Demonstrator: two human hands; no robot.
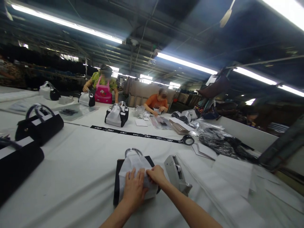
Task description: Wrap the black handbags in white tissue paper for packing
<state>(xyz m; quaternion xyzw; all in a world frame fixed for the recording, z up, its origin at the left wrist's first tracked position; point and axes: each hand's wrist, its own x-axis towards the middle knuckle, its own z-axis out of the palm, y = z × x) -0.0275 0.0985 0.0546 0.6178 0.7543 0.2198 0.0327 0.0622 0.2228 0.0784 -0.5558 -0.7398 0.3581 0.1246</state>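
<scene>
A black handbag (117, 183) lies in front of me, with a white wrapping sheet (130, 161) over its front and around its grey handles. On the sheet rests my left hand (135, 186), fingers stretched out and pressing it against the bag. My right hand (156, 174) is closed, its fingertips pinching the sheet near the bag's right side. Whether a piece of tape is between those fingertips, I cannot tell. Just right of the bag stands a grey tape dispenser (173, 171), close to my right wrist.
Black handbags (40, 128) stand at the left. A printed black ribbon (137, 134) runs across the table to its roll (188, 140). White sheets (232, 171) and plastic bags (213, 136) lie right. Two co-workers (103, 85) (156, 101) work opposite, near a partly wrapped bag (116, 115).
</scene>
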